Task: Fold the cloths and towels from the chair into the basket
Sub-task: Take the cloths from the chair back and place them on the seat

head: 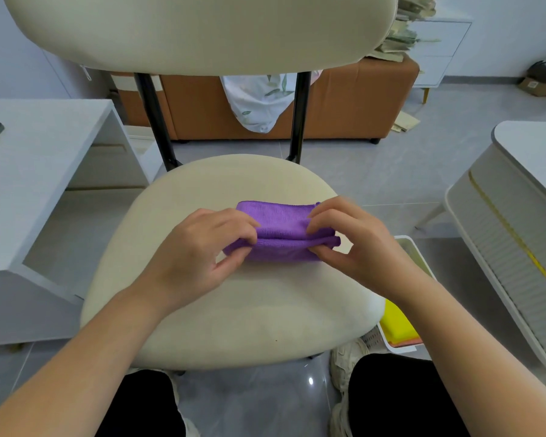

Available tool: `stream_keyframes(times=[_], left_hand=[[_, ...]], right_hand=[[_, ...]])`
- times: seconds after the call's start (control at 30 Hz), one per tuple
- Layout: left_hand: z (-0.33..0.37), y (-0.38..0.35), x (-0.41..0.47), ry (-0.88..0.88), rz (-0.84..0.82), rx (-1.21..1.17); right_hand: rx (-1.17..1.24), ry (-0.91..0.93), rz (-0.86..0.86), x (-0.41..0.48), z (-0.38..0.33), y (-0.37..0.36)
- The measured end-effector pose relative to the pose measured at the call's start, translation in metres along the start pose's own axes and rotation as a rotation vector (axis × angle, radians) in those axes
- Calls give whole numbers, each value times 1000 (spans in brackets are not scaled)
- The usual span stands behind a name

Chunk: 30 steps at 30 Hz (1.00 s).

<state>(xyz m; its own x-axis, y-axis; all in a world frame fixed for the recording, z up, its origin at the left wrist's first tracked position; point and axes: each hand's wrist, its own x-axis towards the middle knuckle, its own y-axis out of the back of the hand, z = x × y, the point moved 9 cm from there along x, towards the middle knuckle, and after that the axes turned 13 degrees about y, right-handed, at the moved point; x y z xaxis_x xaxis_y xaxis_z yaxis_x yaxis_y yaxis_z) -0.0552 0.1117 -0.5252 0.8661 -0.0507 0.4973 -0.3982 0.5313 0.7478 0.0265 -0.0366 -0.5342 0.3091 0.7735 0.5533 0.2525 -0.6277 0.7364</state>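
A purple cloth (281,231) lies folded into a narrow strip on the cream chair seat (240,310). My left hand (199,250) pinches its left end between thumb and fingers. At the cloth's right end my right hand (347,238) pinches the folded layers. A white basket (401,350) stands on the floor to the right of the chair, mostly hidden by my right forearm. Inside it a yellow cloth (397,323) lies on top of an orange one.
The chair's backrest (202,29) rises in front. A white desk (35,184) stands to the left and a white cabinet (517,209) to the right. Behind the chair an orange sofa (344,102) carries a leaf-print cloth (259,99). My knees and shoes are below the seat.
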Motion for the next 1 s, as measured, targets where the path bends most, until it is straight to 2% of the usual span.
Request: stream_keyframes(times=[0.23, 0.37, 0.5, 0.77, 1.0], left_hand=[[-7, -17, -3, 27, -140, 115], [-8, -24, -3, 50, -203, 152], [-2, -29, -5, 8, -198, 179], [6, -27, -5, -20, -186, 125], [-2, -13, -2, 64, -134, 143]], right_hand=[[-85, 43, -137, 0, -9, -11], [-109, 46, -124, 1, -11, -12], [-100, 26, -145, -2, -8, -14], [-161, 87, -332, -4, -15, -32], [-198, 43, -165, -1, -10, -13]])
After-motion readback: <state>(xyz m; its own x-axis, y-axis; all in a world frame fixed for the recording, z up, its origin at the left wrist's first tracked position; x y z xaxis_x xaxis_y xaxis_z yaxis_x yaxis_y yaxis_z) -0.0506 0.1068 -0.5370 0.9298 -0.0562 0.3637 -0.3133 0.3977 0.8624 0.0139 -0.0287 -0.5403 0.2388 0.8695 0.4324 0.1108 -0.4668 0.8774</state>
